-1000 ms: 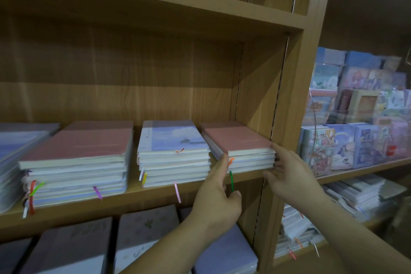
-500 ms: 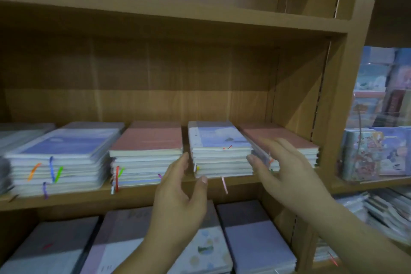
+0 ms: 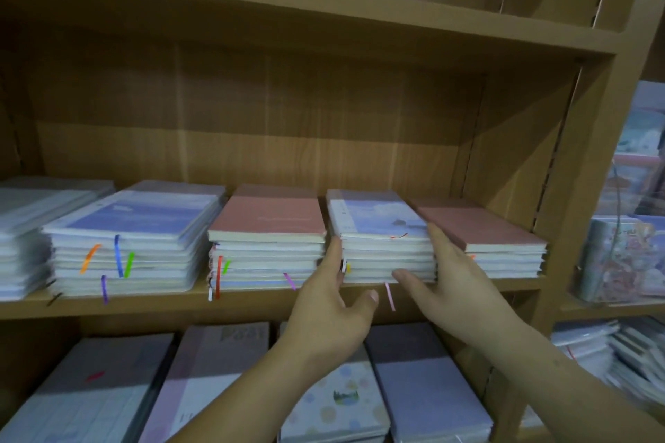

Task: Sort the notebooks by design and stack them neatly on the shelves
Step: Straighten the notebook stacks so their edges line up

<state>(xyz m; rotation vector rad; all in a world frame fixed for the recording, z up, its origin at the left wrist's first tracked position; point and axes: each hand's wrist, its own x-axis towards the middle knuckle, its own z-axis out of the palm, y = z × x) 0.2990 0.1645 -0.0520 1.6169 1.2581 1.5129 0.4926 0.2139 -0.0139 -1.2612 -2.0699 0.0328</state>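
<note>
In the head view, both hands have closed in since half a second ago. Then the left hand [image 3: 333, 313] hung short of the shelf [image 3: 252, 302] and the right hand [image 3: 457, 284] lay before the right pink stack [image 3: 478, 227]. Now they flank the sky-blue stack [image 3: 381, 227].

The left fingers [image 3: 334, 255] are straight and pressed together, flat against the stack's left side, with the thumb spread apart below. The right fingers [image 3: 437, 237] run straight along its right side, in the gap beside the right pink stack, and the thumb lies across the bottom front edge.

The sky-blue stack is several notebooks deep. Its top cover is a pale blue sky with cloud and a white strip down the left edge, and ribbon markers hang out in front.

It lies flat on the shelf between the two pink stacks, just beside the left pink stack [image 3: 268, 223]. Its long axis runs front to back, and the cream page edges face the person.
</note>
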